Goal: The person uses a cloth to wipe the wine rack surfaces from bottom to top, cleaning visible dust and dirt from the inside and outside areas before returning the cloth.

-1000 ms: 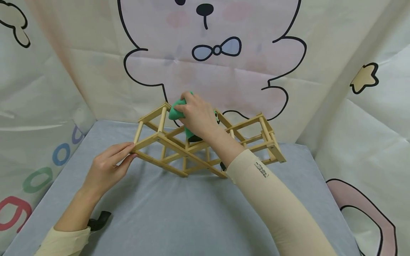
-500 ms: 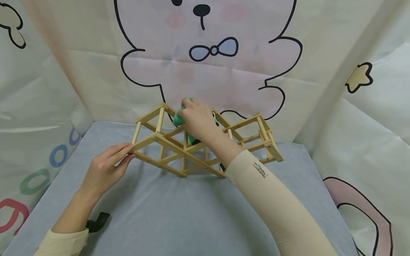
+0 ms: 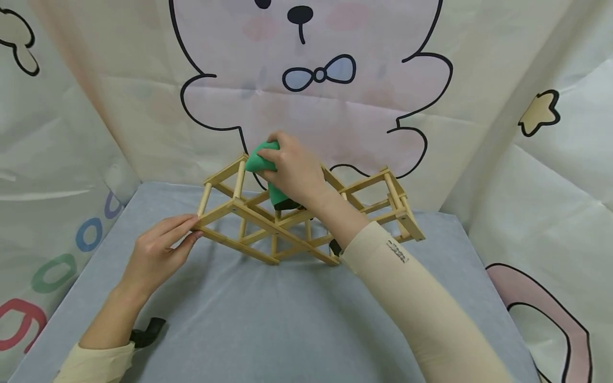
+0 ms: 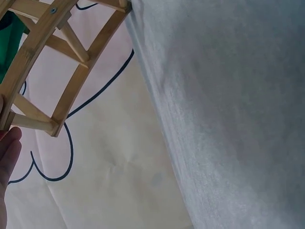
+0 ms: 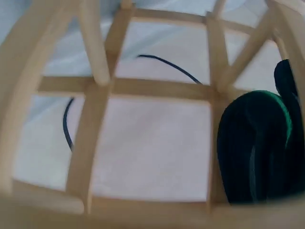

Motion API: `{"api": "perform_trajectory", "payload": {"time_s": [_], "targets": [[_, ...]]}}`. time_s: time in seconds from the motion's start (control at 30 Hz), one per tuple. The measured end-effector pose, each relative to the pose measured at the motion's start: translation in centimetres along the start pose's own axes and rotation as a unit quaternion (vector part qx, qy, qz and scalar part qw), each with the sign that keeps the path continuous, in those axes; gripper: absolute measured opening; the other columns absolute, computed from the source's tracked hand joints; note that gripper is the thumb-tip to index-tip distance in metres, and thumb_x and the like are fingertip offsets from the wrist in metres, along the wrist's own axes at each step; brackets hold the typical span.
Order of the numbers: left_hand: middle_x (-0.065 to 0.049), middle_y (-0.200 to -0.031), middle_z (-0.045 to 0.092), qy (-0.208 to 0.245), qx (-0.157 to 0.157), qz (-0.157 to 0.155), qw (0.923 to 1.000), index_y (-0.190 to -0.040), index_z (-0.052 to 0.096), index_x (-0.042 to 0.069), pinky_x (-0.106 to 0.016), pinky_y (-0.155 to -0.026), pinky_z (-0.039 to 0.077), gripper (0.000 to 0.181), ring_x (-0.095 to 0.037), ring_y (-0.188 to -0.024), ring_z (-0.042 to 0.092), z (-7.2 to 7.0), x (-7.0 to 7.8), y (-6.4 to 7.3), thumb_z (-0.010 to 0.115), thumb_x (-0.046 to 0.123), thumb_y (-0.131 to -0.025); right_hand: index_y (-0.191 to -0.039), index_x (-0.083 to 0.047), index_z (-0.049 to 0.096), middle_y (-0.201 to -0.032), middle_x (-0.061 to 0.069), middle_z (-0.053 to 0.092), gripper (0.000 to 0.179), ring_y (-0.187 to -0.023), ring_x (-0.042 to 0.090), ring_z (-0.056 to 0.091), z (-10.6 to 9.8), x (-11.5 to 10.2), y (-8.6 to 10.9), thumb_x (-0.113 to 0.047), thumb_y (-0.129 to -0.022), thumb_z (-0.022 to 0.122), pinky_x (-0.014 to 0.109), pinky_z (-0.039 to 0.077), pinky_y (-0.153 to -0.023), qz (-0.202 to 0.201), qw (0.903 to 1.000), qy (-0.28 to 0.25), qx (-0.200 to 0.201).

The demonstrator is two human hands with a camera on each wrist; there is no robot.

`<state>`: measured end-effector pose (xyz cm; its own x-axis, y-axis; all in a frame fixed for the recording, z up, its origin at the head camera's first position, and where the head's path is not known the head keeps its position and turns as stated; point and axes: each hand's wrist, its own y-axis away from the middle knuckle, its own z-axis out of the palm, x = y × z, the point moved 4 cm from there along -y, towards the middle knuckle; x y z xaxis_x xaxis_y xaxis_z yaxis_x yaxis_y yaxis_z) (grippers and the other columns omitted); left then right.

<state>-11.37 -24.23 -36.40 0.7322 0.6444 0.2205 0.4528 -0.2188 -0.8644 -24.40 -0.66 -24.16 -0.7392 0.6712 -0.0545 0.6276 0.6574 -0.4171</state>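
A light wooden folding rack [image 3: 258, 214], zigzag in shape with round crossbars, stands on the blue-grey cloth. At its left end my left hand [image 3: 160, 247] pinches a corner between thumb and fingers. My right hand [image 3: 297, 170] grips a soft-looking green thing with a black underside [image 3: 261, 162] above the rack's middle dip. Part of that thing is hidden behind the hand; its kind I cannot tell. In the left wrist view, fingertips [image 4: 12, 143] are right at the wooden rack [image 4: 71, 95]. The right wrist view shows the green thing, dark and rounded [image 5: 252, 148], beside the slats.
The cloth-covered table [image 3: 268, 319] ends at a printed fabric backdrop [image 3: 354, 127], with similar panels at both sides. A black strap end [image 3: 148, 332] sticks out beside my left wrist.
My right hand dips with the green thing toward the rack, then rises again slightly to the left. The left hand keeps its hold on the rack's corner.
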Motion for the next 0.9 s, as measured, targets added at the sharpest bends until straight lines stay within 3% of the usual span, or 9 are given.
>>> {"api": "perform_trajectory", "payload": {"time_s": [0.17,0.33,0.4,0.5,0.6,0.73,0.9], "targets": [[-0.019,-0.102,0.076,0.005,0.006,-0.001,1.0000,-0.109,0.078,-0.008,-0.005,-0.100,0.045,0.045,-0.035,-0.083,0.073,0.0,0.4,-0.2,0.062,0.034,-0.108,-0.125,-0.008,0.077,-0.133,0.019,0.060,0.030,-0.115,0.033,0.060,-3.2,0.4,0.0,-0.011,-0.095,0.078,0.037,0.057,-0.098,-0.023,0.9977,-0.047,0.045],[-0.021,-0.104,0.076,0.001,0.031,0.003,0.9995,-0.113,0.077,-0.007,-0.008,-0.100,0.045,0.046,-0.038,-0.083,0.072,-0.2,1.0,-1.4,0.064,0.037,-0.106,-0.119,-0.007,0.079,-0.130,0.023,0.060,0.026,-0.112,0.036,0.062,-7.4,1.0,0.6,-0.008,-0.094,0.077,0.041,0.057,-0.097,-0.053,0.9912,-0.038,0.115],[-0.022,-0.107,0.076,-0.004,0.048,0.012,0.9988,-0.114,0.078,-0.005,-0.014,-0.095,0.049,0.045,-0.039,-0.082,0.072,-0.1,1.6,-2.2,0.066,0.037,-0.105,-0.119,-0.008,0.080,-0.130,0.023,0.060,0.025,-0.113,0.038,0.063,-9.0,1.3,1.0,-0.009,-0.093,0.078,0.044,0.059,-0.096,-0.054,0.9895,-0.022,0.133],[-0.021,-0.112,0.076,-0.013,0.077,0.027,0.9966,-0.114,0.079,-0.001,-0.032,-0.082,0.056,0.040,-0.040,-0.082,0.072,0.0,2.6,-3.8,0.069,0.037,-0.103,-0.118,-0.011,0.081,-0.131,0.021,0.062,0.025,-0.114,0.038,0.064,-11.0,1.8,1.8,-0.012,-0.093,0.079,0.048,0.062,-0.090,-0.040,0.9877,0.011,0.150],[-0.020,-0.114,0.076,-0.019,0.091,0.038,0.9949,-0.115,0.079,0.002,-0.048,-0.067,0.054,0.038,-0.041,-0.080,0.072,0.2,3.6,-5.5,0.070,0.037,-0.102,-0.117,-0.011,0.081,-0.129,0.021,0.063,0.025,-0.112,0.038,0.065,-12.7,2.8,2.9,-0.012,-0.092,0.079,0.052,0.062,-0.084,-0.031,0.9847,0.030,0.168],[-0.019,-0.116,0.076,-0.015,0.088,0.047,0.9949,-0.116,0.079,0.004,-0.052,-0.062,0.054,0.037,-0.040,-0.077,0.071,0.6,4.5,-7.5,0.071,0.037,-0.101,-0.117,-0.008,0.081,-0.126,0.024,0.063,0.026,-0.109,0.041,0.065,-14.7,4.5,4.4,-0.012,-0.092,0.078,0.057,0.061,-0.083,-0.023,0.9804,0.037,0.192],[-0.017,-0.122,0.074,-0.005,0.067,0.054,0.9963,-0.118,0.078,0.005,-0.056,-0.068,0.056,0.032,-0.039,-0.082,0.070,1.6,5.4,-9.6,0.077,0.028,-0.097,-0.118,-0.007,0.080,-0.128,0.025,0.063,0.027,-0.110,0.042,0.064,-16.9,7.0,6.7,-0.012,-0.092,0.079,0.060,0.059,-0.085,0.013,0.9782,0.049,0.201]]}}
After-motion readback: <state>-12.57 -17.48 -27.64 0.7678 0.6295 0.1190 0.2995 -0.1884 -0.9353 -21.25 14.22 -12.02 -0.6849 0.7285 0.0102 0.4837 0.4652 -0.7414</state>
